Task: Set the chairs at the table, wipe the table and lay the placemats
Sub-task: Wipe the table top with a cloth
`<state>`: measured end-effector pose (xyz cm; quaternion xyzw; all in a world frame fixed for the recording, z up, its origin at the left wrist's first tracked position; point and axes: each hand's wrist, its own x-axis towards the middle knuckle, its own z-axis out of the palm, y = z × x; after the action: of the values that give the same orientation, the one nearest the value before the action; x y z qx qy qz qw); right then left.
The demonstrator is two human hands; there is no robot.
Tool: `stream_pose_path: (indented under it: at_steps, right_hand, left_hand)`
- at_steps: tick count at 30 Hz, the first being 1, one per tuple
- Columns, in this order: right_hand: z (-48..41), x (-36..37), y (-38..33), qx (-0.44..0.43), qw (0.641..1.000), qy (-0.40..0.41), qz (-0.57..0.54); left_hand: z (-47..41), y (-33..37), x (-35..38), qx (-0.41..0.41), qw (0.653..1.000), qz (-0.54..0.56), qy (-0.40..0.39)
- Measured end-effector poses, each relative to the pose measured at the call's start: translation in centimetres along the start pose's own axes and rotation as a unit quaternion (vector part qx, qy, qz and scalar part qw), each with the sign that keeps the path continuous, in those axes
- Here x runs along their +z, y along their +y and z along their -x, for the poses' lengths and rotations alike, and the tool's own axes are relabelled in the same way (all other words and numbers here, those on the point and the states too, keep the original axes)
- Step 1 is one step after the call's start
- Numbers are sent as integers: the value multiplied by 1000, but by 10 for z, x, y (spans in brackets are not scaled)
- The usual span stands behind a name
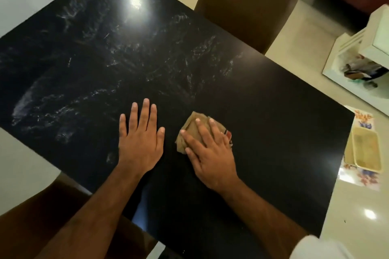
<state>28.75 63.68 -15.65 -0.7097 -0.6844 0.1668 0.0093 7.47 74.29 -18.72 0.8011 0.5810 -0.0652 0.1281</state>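
The cloth [194, 130] lies bunched on the near right part of the black table [273, 111], pinned under the right hand [210, 151]. The risk, as I judge it: the wad is small, so passes may miss patches, and the pale streaks [126, 65] across the far half could stay. The right hand is spread nearly flat, pressing the cloth, not gripping it. The left hand [141, 143] is fully open, palm flat on bare table beside it, holding nothing
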Motion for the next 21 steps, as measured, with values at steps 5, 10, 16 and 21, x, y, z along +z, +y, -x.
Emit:
stream_pose_path:
  at_steps: [5, 10, 16, 21]
  right_hand:
    - [-130, -48, 110, 211, 973, 95, -19]
    - [-223, -75, 122, 171, 978, 122, -6]
    - [-114, -18, 23, 35, 998, 57, -20]
    - [-107, -40, 84, 87, 995, 41, -1]
  left_hand:
    - [-2, -3, 7, 10, 1000, 7, 20]
    - [-11, -5, 9, 12, 1000, -3, 26]
    - [-9, -5, 8, 6, 1000, -1, -16]
    - [-10, -1, 3, 13, 1000, 4, -22]
